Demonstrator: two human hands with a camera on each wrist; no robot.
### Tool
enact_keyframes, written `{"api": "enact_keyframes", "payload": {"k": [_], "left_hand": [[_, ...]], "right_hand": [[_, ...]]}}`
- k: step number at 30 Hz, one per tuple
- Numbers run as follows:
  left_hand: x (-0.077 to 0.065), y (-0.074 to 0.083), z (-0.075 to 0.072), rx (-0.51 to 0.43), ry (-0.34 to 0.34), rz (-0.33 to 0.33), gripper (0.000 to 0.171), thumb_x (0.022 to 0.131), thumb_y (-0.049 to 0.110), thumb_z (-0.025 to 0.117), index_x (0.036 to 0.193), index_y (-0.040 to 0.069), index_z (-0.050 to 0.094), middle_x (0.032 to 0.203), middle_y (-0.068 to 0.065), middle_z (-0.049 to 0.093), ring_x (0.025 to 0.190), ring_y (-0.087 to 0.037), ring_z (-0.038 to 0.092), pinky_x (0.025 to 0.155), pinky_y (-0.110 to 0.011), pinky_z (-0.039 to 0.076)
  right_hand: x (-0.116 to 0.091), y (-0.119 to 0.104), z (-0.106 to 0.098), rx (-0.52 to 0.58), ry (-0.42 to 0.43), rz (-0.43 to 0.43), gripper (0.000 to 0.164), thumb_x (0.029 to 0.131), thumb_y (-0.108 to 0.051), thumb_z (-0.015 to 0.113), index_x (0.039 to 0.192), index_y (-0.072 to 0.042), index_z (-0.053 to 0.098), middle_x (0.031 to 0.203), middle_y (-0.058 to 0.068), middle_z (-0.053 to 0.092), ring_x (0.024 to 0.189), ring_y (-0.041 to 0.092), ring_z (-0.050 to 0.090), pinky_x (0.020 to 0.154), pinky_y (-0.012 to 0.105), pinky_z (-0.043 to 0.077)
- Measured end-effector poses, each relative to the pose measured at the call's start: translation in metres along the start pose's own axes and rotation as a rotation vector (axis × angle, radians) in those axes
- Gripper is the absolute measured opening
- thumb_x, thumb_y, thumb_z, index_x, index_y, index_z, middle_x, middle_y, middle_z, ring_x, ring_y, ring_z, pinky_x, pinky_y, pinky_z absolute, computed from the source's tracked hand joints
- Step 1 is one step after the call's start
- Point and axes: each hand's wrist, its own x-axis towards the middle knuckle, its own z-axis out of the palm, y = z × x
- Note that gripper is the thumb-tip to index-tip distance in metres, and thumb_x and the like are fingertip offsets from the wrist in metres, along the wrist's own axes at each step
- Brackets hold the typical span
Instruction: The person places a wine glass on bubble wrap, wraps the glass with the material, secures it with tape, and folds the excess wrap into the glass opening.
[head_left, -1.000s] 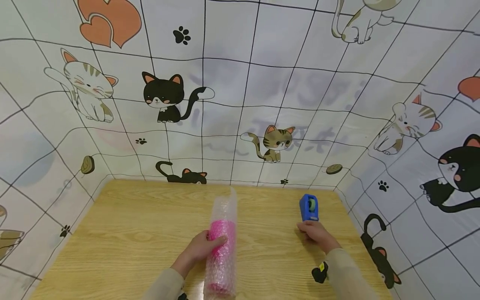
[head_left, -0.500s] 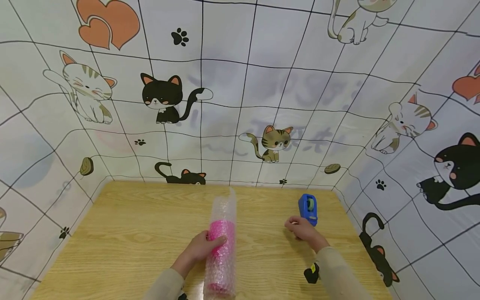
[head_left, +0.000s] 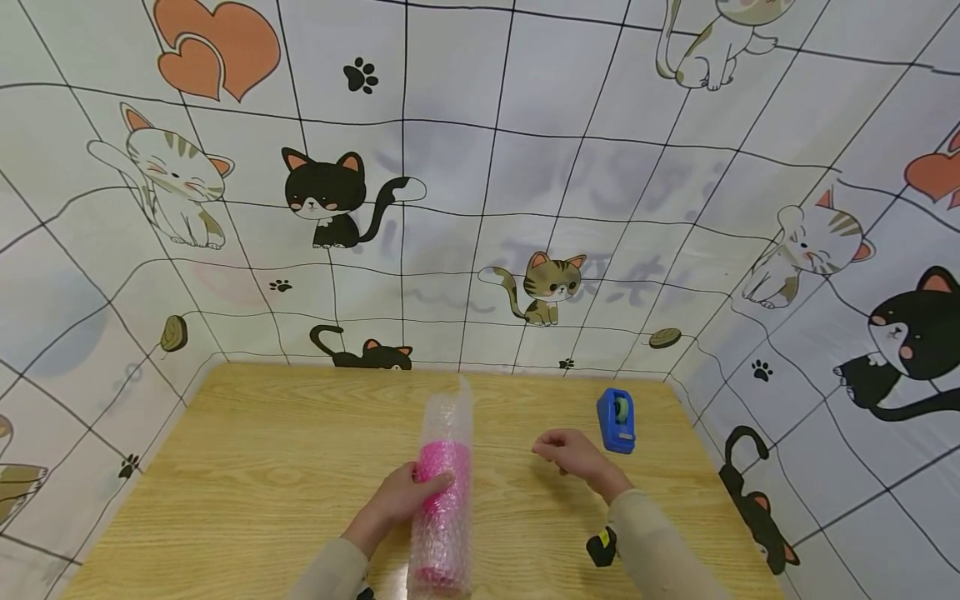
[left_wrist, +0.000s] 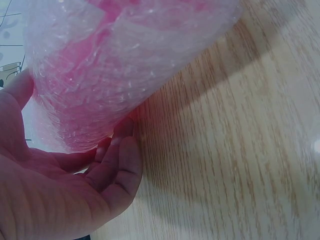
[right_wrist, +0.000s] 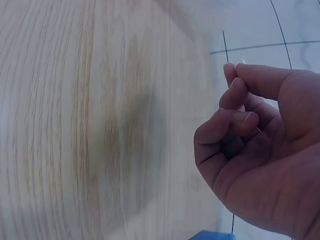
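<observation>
A pink cylindrical item [head_left: 447, 467] lies rolled in clear bubble wrap [head_left: 448, 412] on the table, its length running away from me. My left hand [head_left: 405, 500] holds the roll from its left side, thumb on top; in the left wrist view the fingers [left_wrist: 125, 165] curl beneath the bubble wrap. Right of the roll, above the table, my right hand [head_left: 573, 458] pinches a tiny clear bit of tape [right_wrist: 243, 61] between thumb and forefinger, most of it hidden. A blue tape dispenser [head_left: 617, 421] stands just beyond this hand to the right.
The wooden table [head_left: 285, 450] meets a white cat-patterned sheet [head_left: 450, 183] at its back and sides. A black wrist-worn device [head_left: 602, 547] with a yellow mark sits at the right sleeve. Bubble wrap extends past the far end of the pink item.
My right hand has left the tape dispenser and moved left toward the roll, fingertips pinched. My left hand and the wrapped roll have stayed in place.
</observation>
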Motion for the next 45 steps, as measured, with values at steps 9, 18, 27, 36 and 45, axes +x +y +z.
{"api": "enact_keyframes", "payload": {"k": [9,18,27,36,45], "left_hand": [[0.000,0.000,0.001,0.012,0.012,0.001,0.086,0.088,0.052,0.065,0.137,-0.015,0.040,0.122,-0.027,0.059,0.104,-0.032,0.063,0.089,-0.048,0.055],[0.002,-0.001,0.002,0.004,0.006,0.007,0.082,0.088,0.051,0.065,0.133,-0.014,0.044,0.111,-0.020,0.064,0.094,-0.024,0.064,0.079,-0.041,0.057],[0.004,-0.002,0.003,0.021,0.015,-0.012,0.082,0.087,0.053,0.065,0.133,-0.012,0.046,0.113,-0.019,0.064,0.096,-0.024,0.064,0.082,-0.042,0.056],[0.001,0.001,0.003,0.021,0.024,-0.008,0.084,0.088,0.053,0.065,0.135,-0.013,0.044,0.117,-0.022,0.063,0.101,-0.026,0.064,0.086,-0.045,0.056],[0.000,0.002,0.004,0.020,0.038,0.014,0.080,0.089,0.049,0.065,0.133,-0.014,0.044,0.114,-0.022,0.064,0.097,-0.025,0.064,0.083,-0.044,0.057]], "right_hand": [[0.000,-0.024,0.016,0.020,-0.087,-0.076,0.034,0.095,-0.036,0.062,0.109,-0.006,0.068,0.082,0.000,0.052,0.066,0.016,0.041,0.064,0.034,0.043],[0.001,-0.051,0.033,0.015,-0.158,-0.148,0.031,0.095,-0.033,0.063,0.109,-0.005,0.070,0.084,-0.002,0.056,0.071,0.015,0.046,0.061,0.029,0.045],[0.002,-0.074,0.052,-0.090,-0.178,-0.225,0.022,0.097,-0.029,0.061,0.101,-0.010,0.072,0.094,-0.001,0.064,0.079,0.013,0.051,0.061,0.027,0.047],[0.008,-0.091,0.074,-0.148,-0.190,-0.261,0.015,0.094,-0.026,0.065,0.096,-0.013,0.073,0.086,-0.001,0.065,0.075,0.009,0.050,0.061,0.024,0.046],[0.011,-0.100,0.080,-0.135,-0.176,-0.261,0.014,0.094,-0.023,0.065,0.095,-0.011,0.071,0.082,-0.001,0.062,0.074,0.009,0.049,0.062,0.023,0.045]]}}
